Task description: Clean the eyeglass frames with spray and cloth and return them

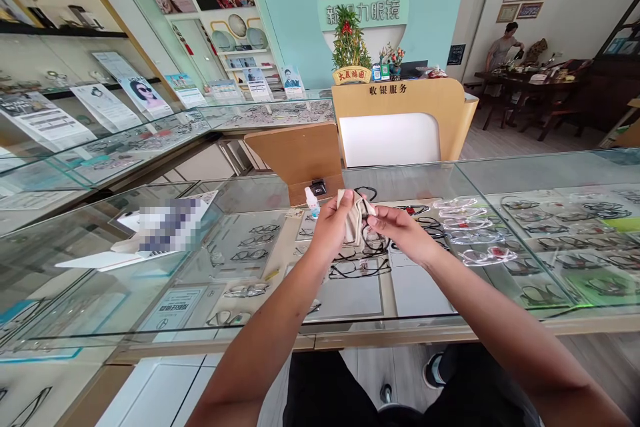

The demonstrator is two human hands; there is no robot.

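Note:
My left hand (pixel 333 221) is closed on a beige cleaning cloth (pixel 354 227), its thumb pressed along the top. From the other side my right hand (pixel 397 225) pinches the edge of the same cloth between thumb and fingers. A dark-rimmed pair of glasses (pixel 369 192) shows behind the fingers, partly covered by cloth and hands; I cannot tell how much of it is held. A small white spray bottle (pixel 312 202) stands on the glass counter just left of my left hand. Below the hands, several eyeglass frames (pixel 360 269) lie inside the display case.
The glass counter (pixel 345 327) runs across in front of me. A brown stand (pixel 305 153) rises behind the bottle. White papers with a blurred patch (pixel 170 230) lie at left. Beyond are a wooden cashier desk (pixel 460 113) and a person (pixel 503 50) by a dark table.

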